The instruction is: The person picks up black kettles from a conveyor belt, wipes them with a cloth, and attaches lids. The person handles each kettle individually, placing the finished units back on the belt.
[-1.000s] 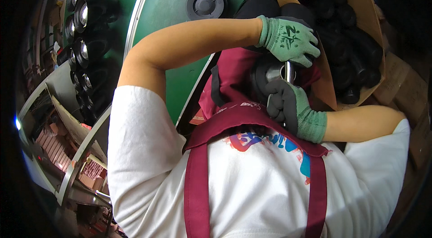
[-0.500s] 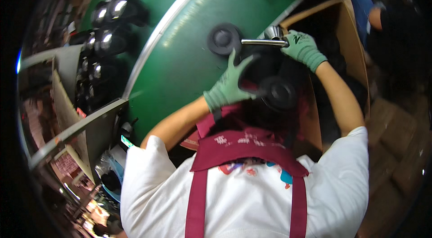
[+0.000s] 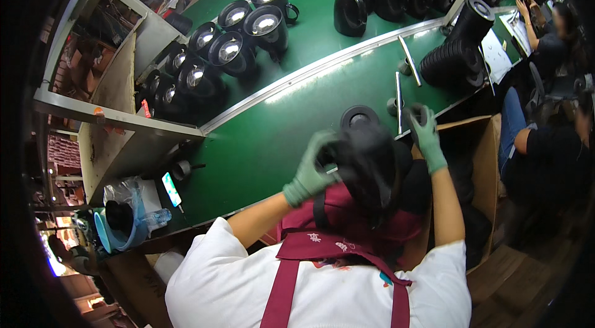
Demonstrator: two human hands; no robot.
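Your left hand [image 3: 308,170], in a green knit glove with a dark palm, is curled around the handle side of a shiny black jug [image 3: 374,164]. The jug is blurry, so you can't see just how your fingers grip it. It is in front of you, above your dark red cloth apron [image 3: 338,246], between your two hands and closer to the left one.

Your right hand [image 3: 427,136], in the same kind of glove, is up off the jug, to its right. Its fingers are bent loosely and a little apart. It is just beside a silver metal bar with a round base [image 3: 398,100] on the long green table [image 3: 248,170], but you can't tell if they touch. Another silver bar [image 3: 409,60] sits a bit farther back.

A flat, round black disc [image 3: 359,115] lies on the table just behind the jug. By your right arm is an open brown cardboard box [image 3: 488,157] with dark things inside. Past the pale metal strip [image 3: 310,77], tall black jugs [image 3: 350,8] stand in a group.
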